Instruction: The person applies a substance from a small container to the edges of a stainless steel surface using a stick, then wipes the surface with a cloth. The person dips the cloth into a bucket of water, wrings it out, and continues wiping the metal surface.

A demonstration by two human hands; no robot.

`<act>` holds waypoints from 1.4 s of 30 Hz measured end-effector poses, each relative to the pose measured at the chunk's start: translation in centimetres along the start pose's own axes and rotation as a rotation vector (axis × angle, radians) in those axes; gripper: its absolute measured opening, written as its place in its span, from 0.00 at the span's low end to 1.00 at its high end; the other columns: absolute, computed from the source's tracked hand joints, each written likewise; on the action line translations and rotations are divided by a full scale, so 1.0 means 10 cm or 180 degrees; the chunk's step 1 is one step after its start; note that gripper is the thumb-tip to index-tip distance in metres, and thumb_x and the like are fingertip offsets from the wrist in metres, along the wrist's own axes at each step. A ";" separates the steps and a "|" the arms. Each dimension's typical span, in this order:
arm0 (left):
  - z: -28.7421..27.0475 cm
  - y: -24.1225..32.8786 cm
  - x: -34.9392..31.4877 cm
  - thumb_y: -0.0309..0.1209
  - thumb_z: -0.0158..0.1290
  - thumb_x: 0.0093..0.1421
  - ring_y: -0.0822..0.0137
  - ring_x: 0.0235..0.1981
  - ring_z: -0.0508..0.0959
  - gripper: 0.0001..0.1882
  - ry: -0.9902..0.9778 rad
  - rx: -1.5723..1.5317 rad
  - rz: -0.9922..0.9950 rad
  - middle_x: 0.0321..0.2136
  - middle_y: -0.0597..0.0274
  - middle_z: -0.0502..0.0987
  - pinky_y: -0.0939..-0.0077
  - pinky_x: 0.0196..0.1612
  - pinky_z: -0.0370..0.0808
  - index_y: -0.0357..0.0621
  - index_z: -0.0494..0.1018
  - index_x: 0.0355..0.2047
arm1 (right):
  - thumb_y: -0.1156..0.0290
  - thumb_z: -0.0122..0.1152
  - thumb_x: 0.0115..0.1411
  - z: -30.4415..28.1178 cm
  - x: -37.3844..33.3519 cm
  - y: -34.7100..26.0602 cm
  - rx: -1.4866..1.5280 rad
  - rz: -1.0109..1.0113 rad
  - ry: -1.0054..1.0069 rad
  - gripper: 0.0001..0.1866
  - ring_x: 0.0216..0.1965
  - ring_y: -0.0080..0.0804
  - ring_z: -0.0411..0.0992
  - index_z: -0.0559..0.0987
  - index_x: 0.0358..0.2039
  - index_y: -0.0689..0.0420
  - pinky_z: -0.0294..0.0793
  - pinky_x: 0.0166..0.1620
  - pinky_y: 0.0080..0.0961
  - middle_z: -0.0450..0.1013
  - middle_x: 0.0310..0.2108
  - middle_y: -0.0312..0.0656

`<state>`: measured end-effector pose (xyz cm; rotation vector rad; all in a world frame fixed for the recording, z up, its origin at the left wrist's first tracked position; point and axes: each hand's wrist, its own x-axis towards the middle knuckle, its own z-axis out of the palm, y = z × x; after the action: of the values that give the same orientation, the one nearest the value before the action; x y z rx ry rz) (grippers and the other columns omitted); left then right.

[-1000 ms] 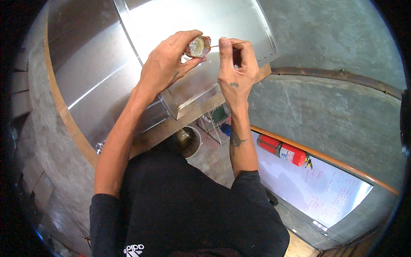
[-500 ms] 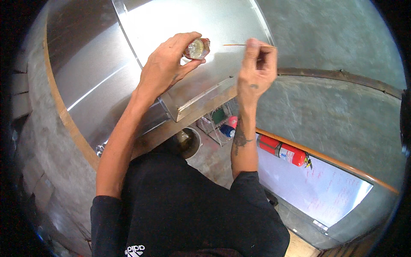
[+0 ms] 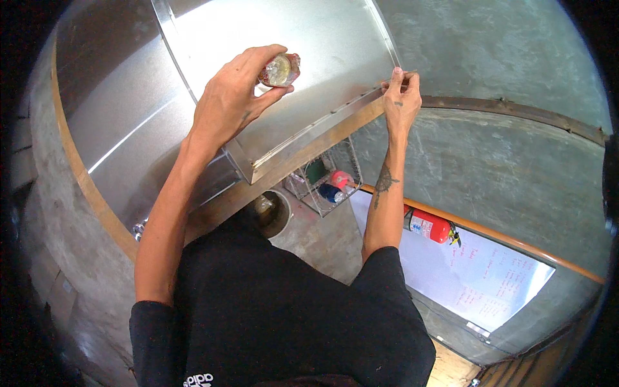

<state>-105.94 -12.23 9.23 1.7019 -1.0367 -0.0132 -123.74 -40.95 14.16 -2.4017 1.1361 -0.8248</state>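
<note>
My left hand (image 3: 229,93) is curled round a small rounded container (image 3: 279,69) with a pale, glassy, yellowish end and a reddish-brown side. It is held up over the shiny metal surface (image 3: 309,39), thumb below and fingers above. Farther right, near the metal's right corner, the fingers of my right hand (image 3: 401,103) are pinched together. The thin orange-brown stick seen in that pinch half a second ago is mostly hidden now. A wide gap separates the two hands.
A wooden edge (image 3: 284,162) borders the metal surface. Below it are a round bucket (image 3: 282,216) and a wire rack (image 3: 351,171) with bottles. At the right, a red fire extinguisher (image 3: 430,226) hangs by a whiteboard (image 3: 477,274). A grey wall (image 3: 503,58) stands beyond.
My right hand has moved right and nearer to me, to the metal's corner, and its stick no longer shows clearly. My left hand still grips the container, slightly farther left in view.
</note>
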 end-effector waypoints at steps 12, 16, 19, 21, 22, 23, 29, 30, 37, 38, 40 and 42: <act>0.01 -0.01 0.00 0.38 0.72 0.62 0.61 0.45 0.87 0.29 0.0010 -0.0013 0.0045 0.51 0.57 0.84 0.67 0.48 0.87 0.47 0.77 0.61 | 0.57 0.58 0.78 0.03 -0.01 0.10 -0.0044 -0.0120 -0.0021 0.19 0.29 0.37 0.80 0.76 0.35 0.60 0.78 0.39 0.39 0.80 0.24 0.45; 0.00 -0.01 -0.01 0.40 0.72 0.61 0.57 0.50 0.87 0.30 -0.0036 -0.0042 -0.0016 0.53 0.57 0.84 0.63 0.53 0.87 0.48 0.77 0.61 | 0.56 0.58 0.77 0.04 -0.01 0.09 -0.0078 -0.0132 -0.0032 0.20 0.28 0.38 0.80 0.77 0.35 0.60 0.78 0.39 0.39 0.79 0.24 0.45; 0.01 -0.02 0.00 0.39 0.72 0.62 0.61 0.48 0.87 0.30 -0.0010 0.0047 0.0078 0.52 0.56 0.84 0.66 0.50 0.88 0.47 0.77 0.62 | 0.56 0.58 0.77 0.04 0.00 0.14 -0.0094 -0.0163 -0.0017 0.20 0.28 0.37 0.79 0.77 0.35 0.60 0.77 0.38 0.39 0.79 0.23 0.45; 0.00 -0.01 0.00 0.39 0.73 0.62 0.60 0.48 0.87 0.30 -0.0013 0.0055 0.0075 0.52 0.56 0.84 0.66 0.50 0.88 0.47 0.77 0.62 | 0.56 0.59 0.77 0.05 0.00 0.13 -0.0095 -0.0194 0.0005 0.20 0.27 0.37 0.78 0.77 0.35 0.60 0.77 0.38 0.39 0.79 0.23 0.45; 0.01 -0.02 0.00 0.39 0.73 0.62 0.60 0.48 0.87 0.30 -0.0004 0.0053 0.0079 0.52 0.56 0.84 0.66 0.50 0.88 0.47 0.77 0.62 | 0.56 0.59 0.77 0.05 0.00 0.13 -0.0116 -0.0195 0.0005 0.20 0.27 0.37 0.78 0.77 0.35 0.60 0.77 0.38 0.39 0.79 0.23 0.44; 0.01 -0.02 0.00 0.40 0.73 0.61 0.60 0.48 0.87 0.30 0.0007 0.0052 0.0083 0.52 0.57 0.84 0.66 0.50 0.88 0.47 0.77 0.62 | 0.56 0.59 0.77 0.05 0.01 0.14 -0.0134 -0.0198 0.0005 0.20 0.27 0.37 0.77 0.77 0.35 0.60 0.77 0.37 0.39 0.78 0.23 0.44; 0.00 -0.02 0.00 0.40 0.72 0.61 0.60 0.47 0.87 0.31 -0.0021 0.0067 0.0072 0.52 0.57 0.84 0.66 0.49 0.88 0.48 0.77 0.62 | 0.57 0.59 0.77 0.06 0.01 0.15 -0.0165 -0.0161 -0.0011 0.19 0.28 0.37 0.77 0.77 0.35 0.61 0.76 0.37 0.38 0.78 0.24 0.46; 0.00 -0.02 0.00 0.40 0.72 0.62 0.60 0.47 0.87 0.31 -0.0022 0.0071 0.0075 0.52 0.57 0.84 0.66 0.48 0.88 0.48 0.77 0.62 | 0.57 0.59 0.77 0.06 0.02 0.16 -0.0175 -0.0156 -0.0011 0.19 0.28 0.37 0.76 0.77 0.35 0.61 0.76 0.37 0.39 0.78 0.25 0.46; 0.00 -0.02 0.01 0.40 0.72 0.62 0.60 0.47 0.87 0.31 -0.0023 0.0062 0.0070 0.52 0.56 0.84 0.66 0.49 0.88 0.48 0.76 0.62 | 0.57 0.60 0.76 0.09 0.04 0.26 -0.0132 -0.0266 0.0081 0.19 0.28 0.39 0.75 0.77 0.35 0.61 0.75 0.37 0.40 0.77 0.26 0.48; -0.01 -0.02 0.01 0.40 0.72 0.62 0.60 0.47 0.87 0.31 -0.0035 0.0067 0.0065 0.52 0.56 0.84 0.66 0.49 0.88 0.48 0.76 0.63 | 0.57 0.60 0.76 0.09 0.04 0.25 -0.0117 -0.0228 0.0072 0.19 0.28 0.40 0.75 0.77 0.35 0.61 0.75 0.37 0.40 0.77 0.26 0.48; -0.01 -0.02 0.01 0.40 0.72 0.62 0.59 0.47 0.87 0.31 -0.0041 0.0072 0.0058 0.52 0.55 0.84 0.66 0.49 0.87 0.48 0.76 0.63 | 0.56 0.60 0.76 0.09 0.03 0.23 -0.0118 -0.0176 0.0045 0.19 0.28 0.40 0.75 0.77 0.36 0.61 0.76 0.37 0.41 0.78 0.26 0.49; -0.01 -0.01 0.01 0.39 0.72 0.62 0.60 0.46 0.87 0.31 -0.0028 0.0068 0.0058 0.52 0.54 0.84 0.66 0.49 0.87 0.48 0.76 0.63 | 0.56 0.60 0.76 0.08 0.03 0.23 -0.0153 -0.0147 0.0015 0.19 0.28 0.41 0.75 0.77 0.36 0.61 0.76 0.37 0.41 0.78 0.26 0.49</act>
<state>-105.77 -12.25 9.19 1.7129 -1.0622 0.0021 -124.39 -42.60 12.38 -2.4751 1.1183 -0.8270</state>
